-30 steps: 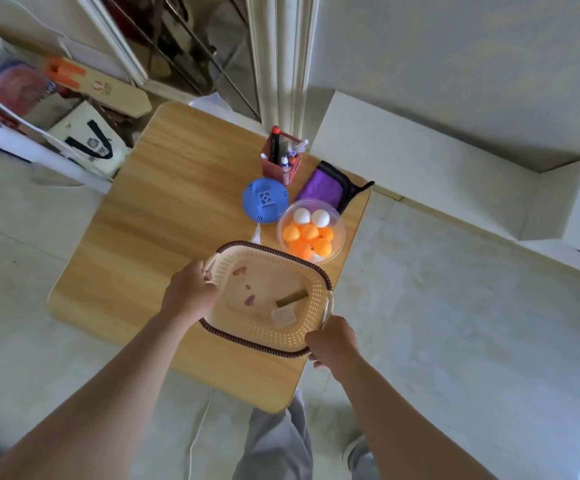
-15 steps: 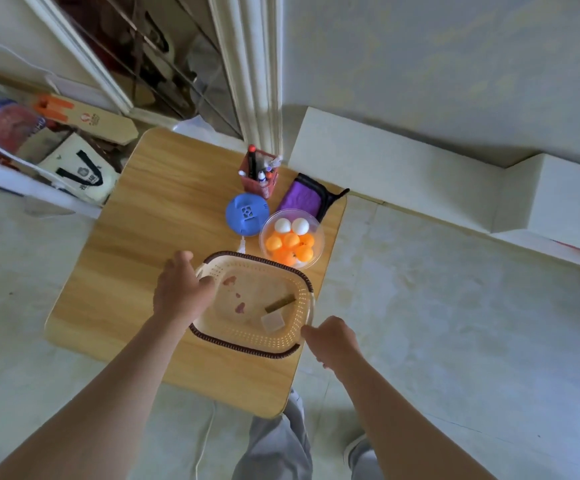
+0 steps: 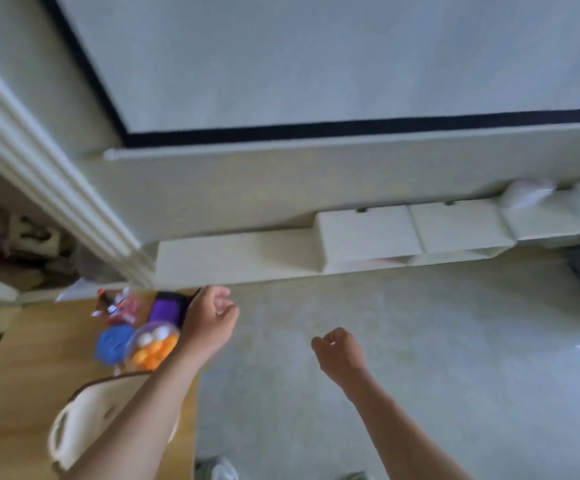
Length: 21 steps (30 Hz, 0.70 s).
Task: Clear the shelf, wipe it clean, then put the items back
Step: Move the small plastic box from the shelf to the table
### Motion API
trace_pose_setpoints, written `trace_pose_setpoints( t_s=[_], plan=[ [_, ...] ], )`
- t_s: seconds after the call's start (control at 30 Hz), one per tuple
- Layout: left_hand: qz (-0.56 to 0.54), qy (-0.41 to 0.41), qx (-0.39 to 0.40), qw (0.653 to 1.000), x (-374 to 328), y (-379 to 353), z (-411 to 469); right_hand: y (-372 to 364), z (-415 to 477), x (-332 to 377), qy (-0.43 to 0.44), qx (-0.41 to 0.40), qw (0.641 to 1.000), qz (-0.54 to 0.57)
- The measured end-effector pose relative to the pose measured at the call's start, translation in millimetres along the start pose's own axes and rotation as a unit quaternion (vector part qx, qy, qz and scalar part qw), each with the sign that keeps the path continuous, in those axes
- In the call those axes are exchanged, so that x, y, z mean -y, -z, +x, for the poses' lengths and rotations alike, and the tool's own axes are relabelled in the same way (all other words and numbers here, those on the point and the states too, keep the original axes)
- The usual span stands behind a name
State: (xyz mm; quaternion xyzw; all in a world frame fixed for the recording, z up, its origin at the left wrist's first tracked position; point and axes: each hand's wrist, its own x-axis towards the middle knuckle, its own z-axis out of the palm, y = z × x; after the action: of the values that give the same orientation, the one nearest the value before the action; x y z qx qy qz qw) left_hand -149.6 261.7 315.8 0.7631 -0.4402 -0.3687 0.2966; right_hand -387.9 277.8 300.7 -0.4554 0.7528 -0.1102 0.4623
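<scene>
Though the head view is pretty smeared, both hands look empty. The left hand [image 3: 208, 320] is loosely curled above the far right corner of the wooden desk [image 3: 32, 368], and the right hand [image 3: 337, 351] is the same over the pale floor [image 3: 437, 323]. The cream plastic basket with a brown rim [image 3: 84, 417], clear bowl of orange and white balls [image 3: 150, 344], blue round lid [image 3: 111, 342], purple pouch [image 3: 165, 310] and red pen holder [image 3: 125, 306] sit on the desk. The long white shelf [image 3: 240, 258] runs along the wall behind.

Tan wood-grain surface [image 3: 32, 375]; cream basket [image 3: 73, 431], dark brown rim; blue disc [image 3: 113, 342]; orange and white balls [image 3: 158, 349] in clear bowl [image 3: 132, 355]; purple pouch [image 3: 165, 310], black edge; red holder [image 3: 127, 308]; white shelf [image 3: 233, 258].
</scene>
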Motion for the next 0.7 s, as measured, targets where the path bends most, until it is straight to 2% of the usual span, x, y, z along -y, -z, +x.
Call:
trace_pose_setpoints(
  t_s=[0.2, 0.33, 0.5, 0.7],
  plan=[
    [-0.015, -0.071, 0.092, 0.993, -157.9, -141.0, -44.8, 195.9, -0.2, -71.1, 0.010, -0.128, 0.988, 0.090],
    [-0.021, -0.111, 0.146, 0.983, -233.9, -227.0, -71.8, 292.9, -5.1, -117.3, 0.016, -0.198, 0.971, 0.130],
    [-0.019, -0.150, 0.199, 0.968, -305.5, -304.7, -107.3, 368.8, 0.9, -167.6, -0.003, -0.246, 0.953, 0.178],
    [0.004, -0.159, 0.240, 0.958, -351.2, -367.9, -106.3, 422.1, 27.8, -203.7, -0.025, -0.276, 0.938, 0.210]
  ],
)
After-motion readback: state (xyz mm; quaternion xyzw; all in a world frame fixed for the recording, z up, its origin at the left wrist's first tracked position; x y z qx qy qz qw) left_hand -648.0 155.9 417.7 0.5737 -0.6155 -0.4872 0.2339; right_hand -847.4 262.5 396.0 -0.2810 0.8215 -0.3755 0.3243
